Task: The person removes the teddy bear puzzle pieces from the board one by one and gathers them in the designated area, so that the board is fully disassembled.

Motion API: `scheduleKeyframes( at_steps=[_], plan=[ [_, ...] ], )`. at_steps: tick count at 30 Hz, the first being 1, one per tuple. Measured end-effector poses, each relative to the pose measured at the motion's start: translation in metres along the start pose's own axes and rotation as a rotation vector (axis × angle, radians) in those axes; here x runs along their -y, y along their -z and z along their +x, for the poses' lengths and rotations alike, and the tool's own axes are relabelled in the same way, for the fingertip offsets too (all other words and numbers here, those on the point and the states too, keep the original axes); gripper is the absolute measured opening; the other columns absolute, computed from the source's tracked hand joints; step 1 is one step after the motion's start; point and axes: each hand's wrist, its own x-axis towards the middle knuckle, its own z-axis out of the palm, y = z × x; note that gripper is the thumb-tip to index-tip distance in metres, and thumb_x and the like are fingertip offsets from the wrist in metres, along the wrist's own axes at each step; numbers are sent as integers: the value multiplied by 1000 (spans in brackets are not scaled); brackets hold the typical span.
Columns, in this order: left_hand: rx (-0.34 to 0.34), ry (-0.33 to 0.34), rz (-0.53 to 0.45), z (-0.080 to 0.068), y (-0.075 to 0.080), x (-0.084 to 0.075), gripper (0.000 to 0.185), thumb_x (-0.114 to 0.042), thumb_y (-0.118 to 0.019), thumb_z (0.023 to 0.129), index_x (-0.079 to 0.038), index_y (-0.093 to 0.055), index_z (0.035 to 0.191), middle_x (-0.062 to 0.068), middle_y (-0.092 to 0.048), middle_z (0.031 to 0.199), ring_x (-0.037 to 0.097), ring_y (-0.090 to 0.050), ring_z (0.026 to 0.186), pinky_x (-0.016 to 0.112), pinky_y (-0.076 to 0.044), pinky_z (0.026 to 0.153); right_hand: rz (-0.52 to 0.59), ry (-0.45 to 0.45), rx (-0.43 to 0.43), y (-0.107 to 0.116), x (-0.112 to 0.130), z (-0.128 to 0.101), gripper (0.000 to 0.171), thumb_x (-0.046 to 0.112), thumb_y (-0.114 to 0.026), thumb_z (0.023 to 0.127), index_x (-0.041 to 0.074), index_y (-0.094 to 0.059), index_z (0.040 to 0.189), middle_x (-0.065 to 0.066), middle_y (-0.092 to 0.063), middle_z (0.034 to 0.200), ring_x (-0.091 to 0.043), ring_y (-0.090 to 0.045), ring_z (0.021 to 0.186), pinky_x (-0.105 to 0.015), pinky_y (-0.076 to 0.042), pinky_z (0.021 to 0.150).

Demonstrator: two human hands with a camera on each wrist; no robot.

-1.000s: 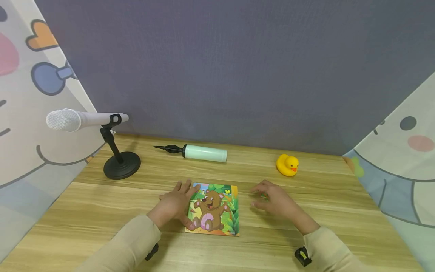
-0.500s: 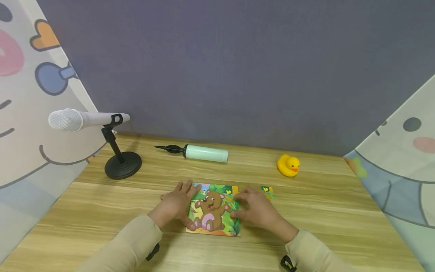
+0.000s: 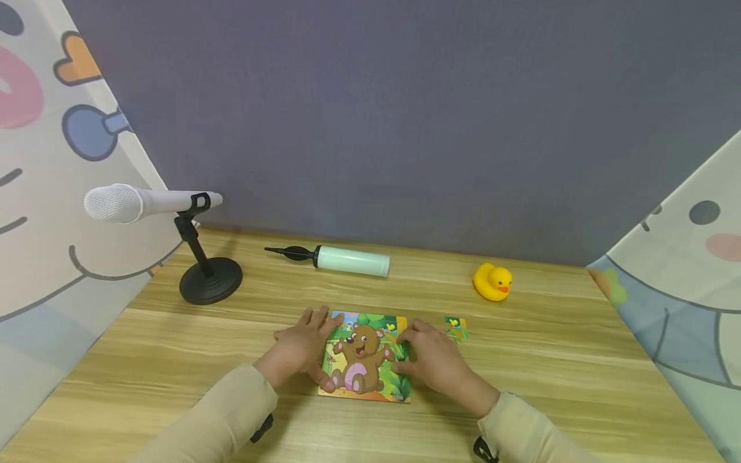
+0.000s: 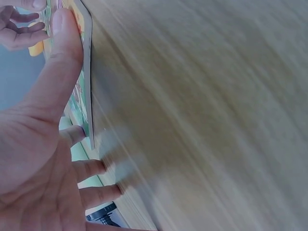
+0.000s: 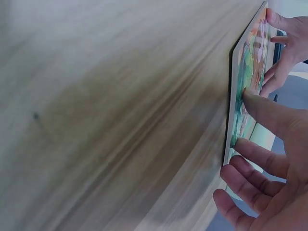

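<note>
Leaving 1 loose piece (image 3: 456,327) on the counter (image 3: 556,360) at 3 o'clock, the right hand (image 3: 431,363) is now resting relaxed fingers on the bear puzzle (image 3: 366,357). Flat and spread, the left hand (image 3: 298,347) is steadying its 9 o'clock edge. Likely next: pinching another piece free, carefully.

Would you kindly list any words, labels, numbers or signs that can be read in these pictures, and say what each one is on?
No text can be read anywhere.
Bear puzzle: a cartoon picture only; a small mark near its lower edge is too small to read.
Loose puzzle piece: picture only.
Microphone, pump, rubber duck: no visible lettering.
Side curtains: cartoon shapes, no words.
</note>
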Motion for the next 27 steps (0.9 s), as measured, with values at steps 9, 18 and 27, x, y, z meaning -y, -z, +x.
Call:
scheduleKeyframes(
  at_steps=[9, 18, 27],
  plan=[
    [10, 16, 20, 1, -1, 0, 127, -51, -94, 56, -10, -33, 159, 24, -24, 164, 51, -25, 147, 82, -44, 81, -15, 5, -2, 2, 3, 0, 44, 31, -92, 74, 7, -70, 103, -1, -61, 100, -19, -60, 86, -42, -55, 76],
    [15, 21, 7, 1, 1, -1, 126, -51, -94, 56, -11, -33, 159, 23, -23, 164, 51, -24, 147, 82, -43, 82, -59, 26, -16, 5, 0, -1, 42, 36, -92, 73, 6, -73, 98, -3, -62, 101, -22, -62, 90, -47, -54, 79],
    [12, 16, 10, 0, 0, -1, 126, -50, -94, 56, -10, -33, 159, 24, -23, 164, 51, -25, 147, 82, -44, 82, -76, 33, -49, 4, 1, -3, 45, 37, -92, 72, 10, -67, 98, 0, -60, 95, -20, -60, 86, -44, -53, 72]
  ],
)
